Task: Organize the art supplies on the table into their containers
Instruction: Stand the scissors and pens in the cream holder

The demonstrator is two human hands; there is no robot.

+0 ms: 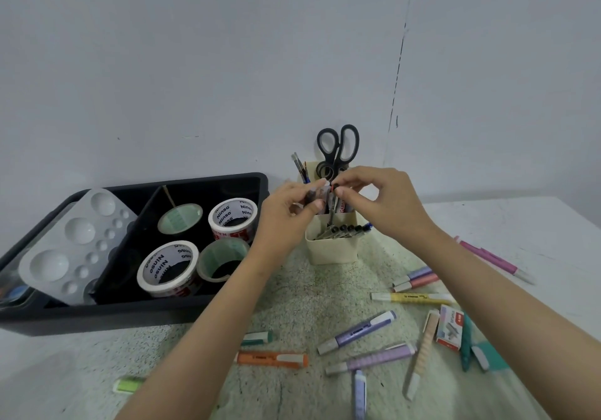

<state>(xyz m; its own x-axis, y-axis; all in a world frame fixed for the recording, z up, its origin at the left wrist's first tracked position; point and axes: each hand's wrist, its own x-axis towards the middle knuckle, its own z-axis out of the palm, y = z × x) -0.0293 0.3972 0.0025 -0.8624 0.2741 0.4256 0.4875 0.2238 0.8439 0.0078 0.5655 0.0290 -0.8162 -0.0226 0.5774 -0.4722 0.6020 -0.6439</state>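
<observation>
At frame centre, the left hand grips a small pale item, too blurred to name. The right hand pinches its end, directly over the cream organizer, likely for dropping it in. Highlighters lie loose lower right.

My two bare forearms reach forward and converge in front of me. My left hand is curled, thumb and fingers pinching a small item. My right hand meets it fingertip to fingertip, thumb and forefinger pinching the same item's end, other fingers arched above.
</observation>
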